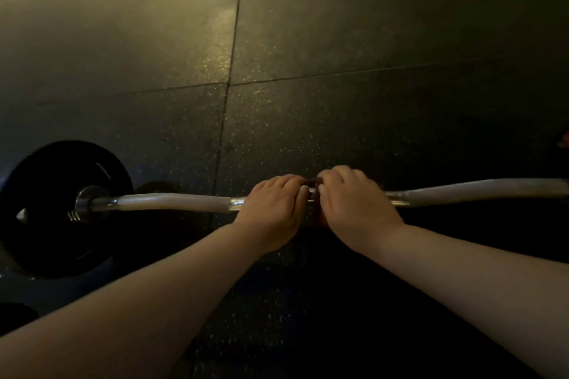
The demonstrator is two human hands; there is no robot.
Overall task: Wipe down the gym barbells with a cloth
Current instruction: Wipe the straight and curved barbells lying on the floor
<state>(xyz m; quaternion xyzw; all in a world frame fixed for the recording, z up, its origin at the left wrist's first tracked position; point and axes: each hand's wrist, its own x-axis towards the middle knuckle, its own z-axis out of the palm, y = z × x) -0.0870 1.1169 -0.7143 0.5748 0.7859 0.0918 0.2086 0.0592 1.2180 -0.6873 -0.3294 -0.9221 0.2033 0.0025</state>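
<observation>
Two grips closed round the bar (172, 201): left hand (274, 209) and right hand (354, 203), dark cloth (312, 182) bunched between; push hard and the bar may roll on its plate (46, 224).

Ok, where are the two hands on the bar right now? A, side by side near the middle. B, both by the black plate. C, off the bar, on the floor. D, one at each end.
A: the left hand and right hand curl over the bar side by side near its middle, away from the black plate.
</observation>
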